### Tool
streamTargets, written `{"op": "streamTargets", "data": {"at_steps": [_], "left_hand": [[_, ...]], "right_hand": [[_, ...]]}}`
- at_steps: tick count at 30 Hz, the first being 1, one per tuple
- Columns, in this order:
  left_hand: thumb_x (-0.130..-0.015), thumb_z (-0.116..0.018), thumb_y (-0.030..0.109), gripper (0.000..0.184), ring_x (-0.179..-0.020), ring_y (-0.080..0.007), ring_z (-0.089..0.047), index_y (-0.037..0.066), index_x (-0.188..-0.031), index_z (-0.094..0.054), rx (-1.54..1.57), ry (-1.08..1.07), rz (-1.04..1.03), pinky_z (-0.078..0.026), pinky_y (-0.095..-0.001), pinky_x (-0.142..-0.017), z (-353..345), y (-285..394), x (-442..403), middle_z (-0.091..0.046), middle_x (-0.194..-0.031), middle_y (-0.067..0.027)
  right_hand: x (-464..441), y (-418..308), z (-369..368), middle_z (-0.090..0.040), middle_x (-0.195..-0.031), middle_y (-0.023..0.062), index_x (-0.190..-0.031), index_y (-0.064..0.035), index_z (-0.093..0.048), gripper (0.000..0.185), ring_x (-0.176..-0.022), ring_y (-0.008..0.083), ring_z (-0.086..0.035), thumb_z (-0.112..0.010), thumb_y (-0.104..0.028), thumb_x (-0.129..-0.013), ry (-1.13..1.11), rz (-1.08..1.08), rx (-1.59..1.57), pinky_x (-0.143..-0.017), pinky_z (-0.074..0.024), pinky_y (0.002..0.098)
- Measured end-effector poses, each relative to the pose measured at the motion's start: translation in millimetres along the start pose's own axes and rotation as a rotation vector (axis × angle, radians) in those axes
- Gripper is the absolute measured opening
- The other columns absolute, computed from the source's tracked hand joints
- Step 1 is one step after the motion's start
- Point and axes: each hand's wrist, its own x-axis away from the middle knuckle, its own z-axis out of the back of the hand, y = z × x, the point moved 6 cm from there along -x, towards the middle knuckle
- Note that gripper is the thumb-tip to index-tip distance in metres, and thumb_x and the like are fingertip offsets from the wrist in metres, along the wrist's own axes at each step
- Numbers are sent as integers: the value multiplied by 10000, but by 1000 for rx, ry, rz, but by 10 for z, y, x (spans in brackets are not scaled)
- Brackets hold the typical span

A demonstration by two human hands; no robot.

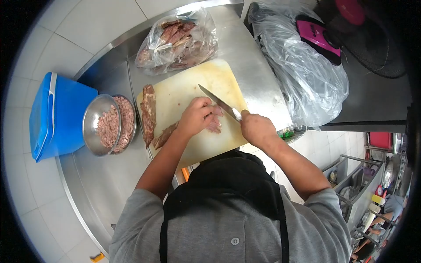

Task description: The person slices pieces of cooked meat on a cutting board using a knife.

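My right hand [258, 129] is wrapped round the handle of a kitchen knife [217, 100], its blade angled up and left over a worn cutting board [215, 72]. My left hand [196, 117] has its fingers curled onto a pink piece of meat [214, 122], just left of the blade; the fingertips are partly hidden. A long browned strip of meat [149, 111] lies along the board's left edge. Another meat strip [165, 135] sits beneath my left wrist, partly covered by the forearm.
Diced meat fills two overlapping metal bowls [90, 127] on the steel counter [98, 188]. Beside them stands a blue cooler [66, 116]. A clear bag of meat [177, 41] rests behind the board. Plastic sheeting [302, 83] and a pink-black object [318, 37] are at right.
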Motion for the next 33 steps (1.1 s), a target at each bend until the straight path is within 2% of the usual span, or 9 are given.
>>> {"op": "streamTargets", "data": {"at_steps": [2,9,15,18,20,24,26,28,33], "left_hand": [[-833,-665,-22,179,-938,-304,-650,38,-985,-738,175,-10,-9,-564,-375,-837,-109,-122,53,-660,-1029,-126],[-880,-606,-43,140,-910,-292,-664,-7,-955,-719,226,57,48,-569,-364,-785,-169,-96,117,-688,-1005,-120],[-843,-618,-35,157,-936,-280,-668,1,-953,-725,50,175,-22,-567,-356,-825,-202,-74,179,-695,-1028,-110],[-836,-626,-28,169,-944,-282,-666,28,-953,-734,286,101,200,-561,-364,-833,-213,-135,191,-696,-1032,-99],[-852,-630,-17,170,-932,-277,-667,55,-956,-743,98,146,6,-562,-367,-818,-109,8,152,-694,-1013,-88],[-847,-637,-11,188,-936,-273,-666,78,-965,-752,54,144,17,-560,-381,-836,-229,-122,200,-689,-1006,-86],[-828,-643,-7,191,-961,-284,-658,81,-958,-751,242,82,165,-551,-394,-865,-279,-142,223,-683,-1007,-87],[-829,-649,3,180,-971,-290,-654,74,-961,-747,144,106,120,-546,-397,-877,-235,-102,207,-682,-1017,-90],[-850,-684,3,165,-1010,-337,-645,14,-1011,-718,52,107,41,-532,-405,-901,-242,-150,255,-666,-1075,-149]], "right_hand": [[68,-1,89,-728,-880,230,-1062,3,-593,189,-853,384,-734,-487,-99,-945,-4,33,53,-764,-573,492],[70,-86,146,-731,-900,235,-1054,5,-599,190,-839,395,-732,-482,-85,-935,-96,68,112,-751,-574,491],[-165,-89,133,-734,-921,234,-1063,8,-607,205,-869,390,-732,-481,-91,-936,-63,77,100,-764,-579,493],[114,-123,347,-733,-925,234,-1067,8,-606,206,-866,394,-731,-485,-98,-937,-161,79,130,-765,-581,487],[97,-111,253,-733,-931,232,-1072,8,-602,207,-865,399,-730,-482,-96,-940,-176,71,140,-766,-579,489],[-212,-113,6,-725,-908,225,-1077,-7,-600,207,-848,397,-722,-492,-140,-963,-81,93,83,-755,-569,499],[-189,-91,48,-719,-870,217,-1072,-15,-592,209,-828,392,-716,-506,-184,-984,-65,78,73,-745,-562,506],[-51,-134,253,-731,-970,232,-1100,-9,-624,235,-891,396,-727,-471,-102,-948,-114,104,119,-783,-568,503],[-39,-114,95,-732,-968,232,-1100,-2,-621,235,-891,391,-729,-474,-91,-939,-163,102,114,-788,-568,502]]}}
